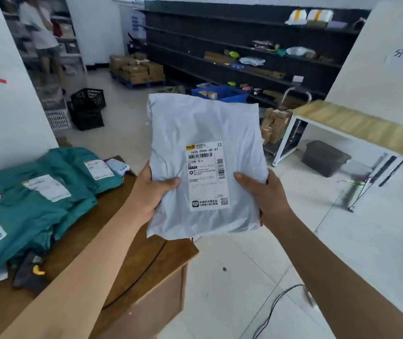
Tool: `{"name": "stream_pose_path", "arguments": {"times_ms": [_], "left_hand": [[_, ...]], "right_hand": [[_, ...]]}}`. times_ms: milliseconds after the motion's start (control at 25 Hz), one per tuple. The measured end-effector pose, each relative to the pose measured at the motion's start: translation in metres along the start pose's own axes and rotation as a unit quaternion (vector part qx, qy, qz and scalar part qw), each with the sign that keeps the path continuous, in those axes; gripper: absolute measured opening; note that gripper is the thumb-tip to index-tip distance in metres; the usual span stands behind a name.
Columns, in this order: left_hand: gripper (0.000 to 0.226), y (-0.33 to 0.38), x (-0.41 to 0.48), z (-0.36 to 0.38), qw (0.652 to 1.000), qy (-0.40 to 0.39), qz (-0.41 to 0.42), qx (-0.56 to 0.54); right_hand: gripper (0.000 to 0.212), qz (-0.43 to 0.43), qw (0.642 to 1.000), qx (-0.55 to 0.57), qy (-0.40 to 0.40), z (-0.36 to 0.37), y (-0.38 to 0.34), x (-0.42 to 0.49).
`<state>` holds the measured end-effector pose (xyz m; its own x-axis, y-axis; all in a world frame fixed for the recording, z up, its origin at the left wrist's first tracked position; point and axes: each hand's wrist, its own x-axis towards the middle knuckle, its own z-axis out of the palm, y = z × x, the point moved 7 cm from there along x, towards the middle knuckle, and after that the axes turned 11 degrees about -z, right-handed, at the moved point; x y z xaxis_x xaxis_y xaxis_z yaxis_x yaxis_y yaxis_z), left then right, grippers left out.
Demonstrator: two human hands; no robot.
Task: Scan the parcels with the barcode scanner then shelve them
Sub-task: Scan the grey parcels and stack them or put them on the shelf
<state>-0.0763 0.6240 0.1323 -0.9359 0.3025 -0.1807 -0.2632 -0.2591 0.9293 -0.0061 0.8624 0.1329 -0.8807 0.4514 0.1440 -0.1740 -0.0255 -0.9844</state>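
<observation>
A grey plastic mailer parcel (203, 133) is held upright in front of me, its white shipping label (206, 176) facing me. My left hand (150, 192) grips its lower left edge, thumb on the front. My right hand (263, 192) grips the lower right edge the same way. Several teal mailer parcels (43, 192) lie on the brown cardboard surface (132, 260) at my left. The black and yellow barcode scanner (31, 270) lies on that surface beside the teal parcels. Dark shelves (220, 35) with a few parcels stand across the room.
A blue bin (222, 92) sits on the floor before the shelves. Black crates (88, 108) stand at left, and a white-framed table (352, 126) at right. A person (41, 37) stands at the far left. A cable (276, 307) trails over the floor tiles.
</observation>
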Motion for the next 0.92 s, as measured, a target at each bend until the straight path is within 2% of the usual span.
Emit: {"name": "stream_pose_path", "arguments": {"times_ms": [80, 120, 280, 440, 520, 640, 720, 840, 920], "left_hand": [[0.052, -0.001, 0.023, 0.053, 0.999, -0.028, 0.006, 0.013], [0.052, -0.002, 0.038, 0.076, 0.999, -0.038, 0.009, 0.017], [0.054, -0.009, 0.104, 0.143, 0.998, -0.062, 0.007, 0.029], [0.055, -0.007, 0.203, 0.195, 0.998, -0.061, 0.020, 0.014], [0.049, 0.006, 0.255, 0.216, 0.998, -0.048, 0.029, 0.012], [0.047, 0.035, 0.322, 0.238, 0.998, -0.030, 0.043, 0.020], [0.048, 0.055, 0.361, 0.249, 0.998, -0.021, 0.056, 0.033], [0.046, 0.074, 0.409, 0.248, 0.996, 0.022, 0.076, 0.030], [0.045, 0.084, 0.442, 0.237, 0.994, 0.062, 0.086, 0.021]], "right_hand": [[0.076, -0.013, 1.000, 0.008, 0.016, -0.045, -0.009, 0.027], [0.079, -0.020, 0.999, 0.011, 0.024, -0.065, -0.011, 0.042], [0.062, -0.035, 0.998, 0.029, 0.045, -0.123, -0.003, 0.110], [0.078, -0.061, 0.996, 0.013, 0.057, -0.155, 0.002, 0.220], [0.077, -0.065, 0.997, 0.010, 0.046, -0.160, -0.005, 0.281], [0.058, -0.065, 0.997, 0.042, 0.032, -0.163, -0.010, 0.361], [0.053, -0.064, 0.996, 0.062, 0.021, -0.158, -0.011, 0.411], [0.054, -0.059, 0.995, 0.079, -0.017, -0.137, -0.009, 0.479], [0.047, -0.059, 0.993, 0.087, -0.054, -0.114, -0.005, 0.525]]}}
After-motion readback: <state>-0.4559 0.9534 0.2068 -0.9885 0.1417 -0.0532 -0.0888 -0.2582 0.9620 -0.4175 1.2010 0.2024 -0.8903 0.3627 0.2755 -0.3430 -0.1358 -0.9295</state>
